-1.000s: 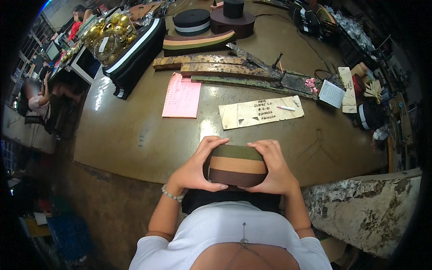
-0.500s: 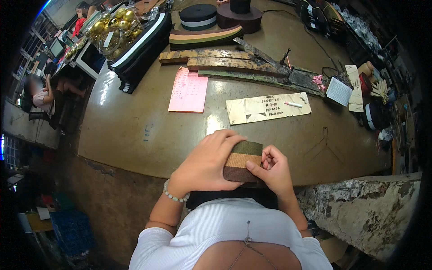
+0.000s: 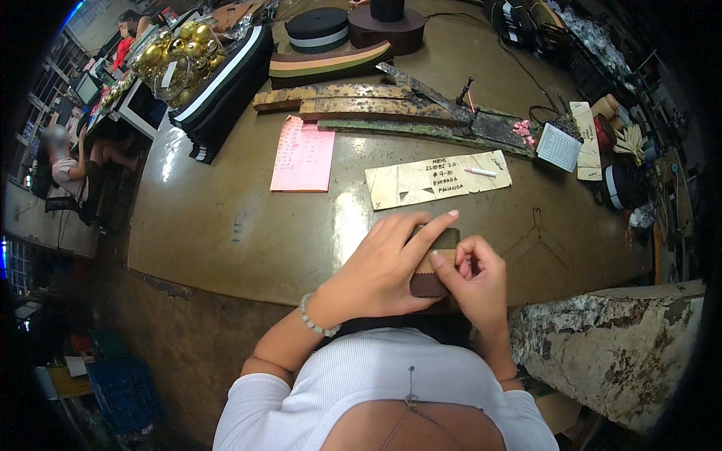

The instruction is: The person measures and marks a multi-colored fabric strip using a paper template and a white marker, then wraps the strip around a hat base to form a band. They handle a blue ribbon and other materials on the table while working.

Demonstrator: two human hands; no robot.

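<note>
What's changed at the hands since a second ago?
The left hand moved right, covering more of the striped band; the right hand curled its fingers, thumb against the stripes. The band shifted right too. Both hands remain on it. Pink paper and card stayed put.

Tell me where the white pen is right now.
In the head view, right of centre: the white pen lies on the right part of the cream card, farther from you than your right hand.

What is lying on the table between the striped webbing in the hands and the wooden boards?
In the head view, a long cream card lies between the webbing and the wooden boards, with a white pen on it.
</note>
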